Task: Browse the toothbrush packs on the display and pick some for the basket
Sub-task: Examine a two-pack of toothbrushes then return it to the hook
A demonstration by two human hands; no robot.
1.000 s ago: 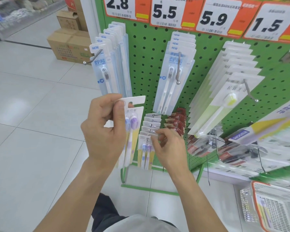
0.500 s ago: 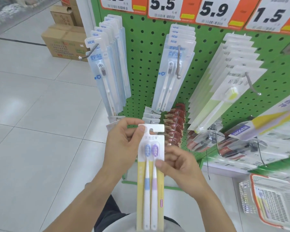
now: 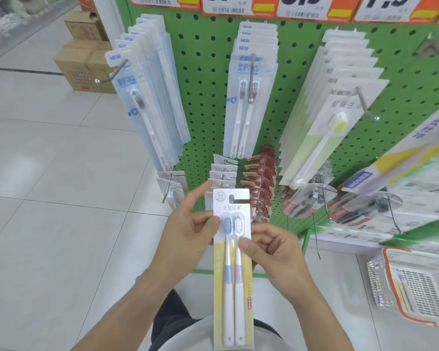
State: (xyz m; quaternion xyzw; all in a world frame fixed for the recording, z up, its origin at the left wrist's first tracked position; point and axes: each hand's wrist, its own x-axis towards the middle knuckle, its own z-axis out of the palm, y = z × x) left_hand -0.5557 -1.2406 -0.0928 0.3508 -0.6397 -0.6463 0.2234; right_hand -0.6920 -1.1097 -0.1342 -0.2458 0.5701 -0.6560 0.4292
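Observation:
A twin toothbrush pack [image 3: 232, 274], white and yellow card with a blue and a purple brush, stands upright in front of me. My left hand [image 3: 188, 231] pinches its upper left edge with the thumb, index finger stretched up. My right hand [image 3: 271, 252] pinches its right edge near the brush necks. More packs of the same kind hang on a low hook [image 3: 222, 178] of the green pegboard display [image 3: 203, 102]. The basket [image 3: 416, 287], wire with an orange rim, sits at the lower right with a pack inside.
Pale blue packs [image 3: 147, 102] hang on a long hook at the left, twin packs [image 3: 251, 97] in the middle, green-and-white packs [image 3: 327, 117] at the right, red packs [image 3: 261, 178] low down. Price tags [image 3: 228, 6] line the top. Cardboard boxes [image 3: 84, 64] stand on the tiled floor.
The pack was taken off the low hook by my left hand and brought down in front of me. My right hand left the hanging packs and now pinches the pack's right edge.

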